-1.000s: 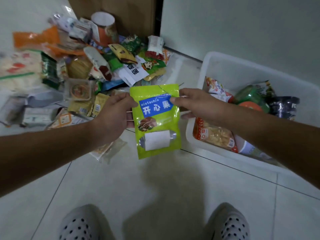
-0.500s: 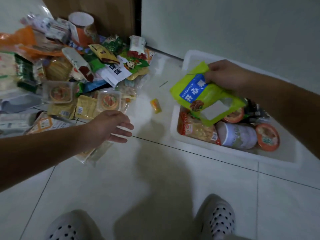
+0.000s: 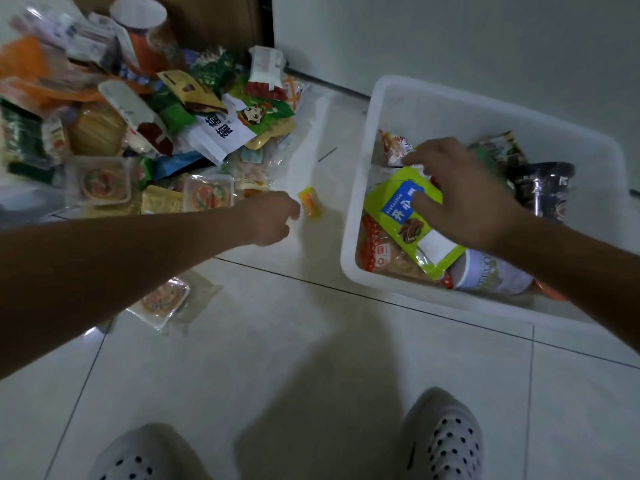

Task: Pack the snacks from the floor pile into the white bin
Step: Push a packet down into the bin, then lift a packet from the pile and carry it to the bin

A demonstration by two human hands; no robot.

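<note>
The white bin [image 3: 349,244] stands on the floor at the right, with several snacks in it. A green pistachio bag [image 3: 398,209] lies on top of them near the bin's left wall. My right hand [image 3: 464,192] is spread over that bag, thumb on its blue label, fingers reaching past its top edge. The snack pile [image 3: 145,126] covers the floor at the upper left. My left hand [image 3: 273,216] reaches between pile and bin, its fingers bent, their tips just left of a small yellow snack [image 3: 310,201] and holding nothing.
A wrapped round pastry [image 3: 162,299] lies apart from the pile, under my left forearm. A brown wooden door [image 3: 214,19] and a white wall [image 3: 450,36] stand behind pile and bin. My two feet in dotted white shoes [image 3: 446,441] are at the bottom on pale tiles.
My right hand carried the pistachio bag from in front of me into the bin and laid it on the snacks. My left hand let go of it and moved toward the yellow snack.
</note>
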